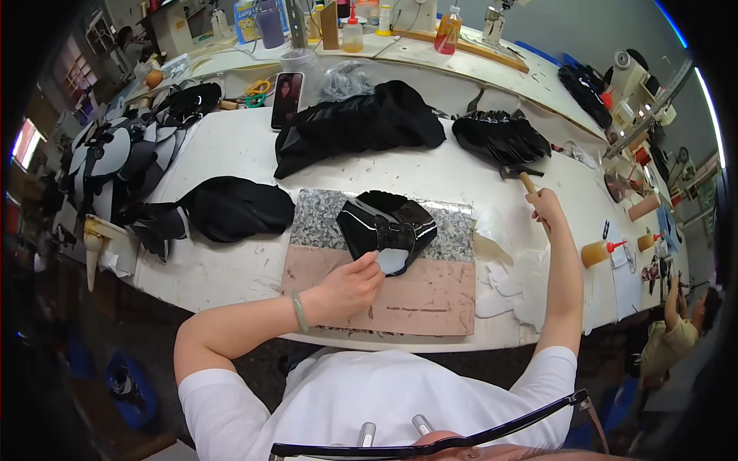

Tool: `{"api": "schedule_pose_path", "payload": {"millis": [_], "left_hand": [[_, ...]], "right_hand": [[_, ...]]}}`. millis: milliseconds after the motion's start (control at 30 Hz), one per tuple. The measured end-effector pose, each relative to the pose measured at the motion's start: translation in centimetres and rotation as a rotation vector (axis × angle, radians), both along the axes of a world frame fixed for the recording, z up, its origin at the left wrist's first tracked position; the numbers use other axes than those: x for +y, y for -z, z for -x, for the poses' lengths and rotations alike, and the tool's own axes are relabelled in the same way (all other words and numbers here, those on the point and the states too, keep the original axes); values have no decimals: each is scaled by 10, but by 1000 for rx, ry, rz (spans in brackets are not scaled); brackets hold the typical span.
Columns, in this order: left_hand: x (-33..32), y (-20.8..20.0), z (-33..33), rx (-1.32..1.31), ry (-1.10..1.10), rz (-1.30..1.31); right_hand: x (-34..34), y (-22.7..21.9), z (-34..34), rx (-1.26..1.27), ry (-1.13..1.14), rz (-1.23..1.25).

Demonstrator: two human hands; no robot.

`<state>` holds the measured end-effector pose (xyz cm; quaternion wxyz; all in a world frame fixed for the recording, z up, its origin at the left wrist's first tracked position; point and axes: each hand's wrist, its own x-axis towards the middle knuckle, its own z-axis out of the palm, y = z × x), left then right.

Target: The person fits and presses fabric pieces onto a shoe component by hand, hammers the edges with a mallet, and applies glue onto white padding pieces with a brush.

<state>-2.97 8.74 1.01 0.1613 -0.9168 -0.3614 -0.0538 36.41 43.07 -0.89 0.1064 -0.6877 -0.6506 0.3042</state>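
A glossy black shoe upper (400, 219) with pale edge lines and a light grey patch lies on a speckled stone slab (315, 215). Its near end reaches over a pinkish-brown board (423, 296) in front of the slab. My left hand (350, 286), with a pale green bangle at the wrist, pinches the upper at its near edge by the grey patch. To the right, my right hand (544, 207) is wrapped round the wooden handle of a hammer (528, 183). The hammer's dark head is just in front of a stack of black uppers (500, 138).
Black fabric bundles (238, 209) lie left and behind (361, 123). Black and grey pieces (115, 154) are heaped far left. White cut pieces (507, 288) lie right of the board. A phone (287, 100) stands at the back; a glue bottle (601, 252) is right.
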Motion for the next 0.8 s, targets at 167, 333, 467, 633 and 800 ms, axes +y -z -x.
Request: {"api": "schedule_pose_path", "payload": {"millis": [167, 333, 467, 633, 800], "left_hand": [[-4, 5, -2, -60, -24, -129], [-6, 12, 2, -10, -26, -63], [-2, 10, 3, 98, -12, -8], [-11, 14, 3, 97, -73, -13], [-15, 19, -2, 60, -144, -73]], "right_hand": [[-78, -42, -3, 360, 87, -112], [-185, -85, 40, 894, 86, -513], [-219, -92, 57, 784, -35, -403], [-269, -99, 153, 226, -877, -684], [-269, -69, 175, -108, -1016, -716]]}}
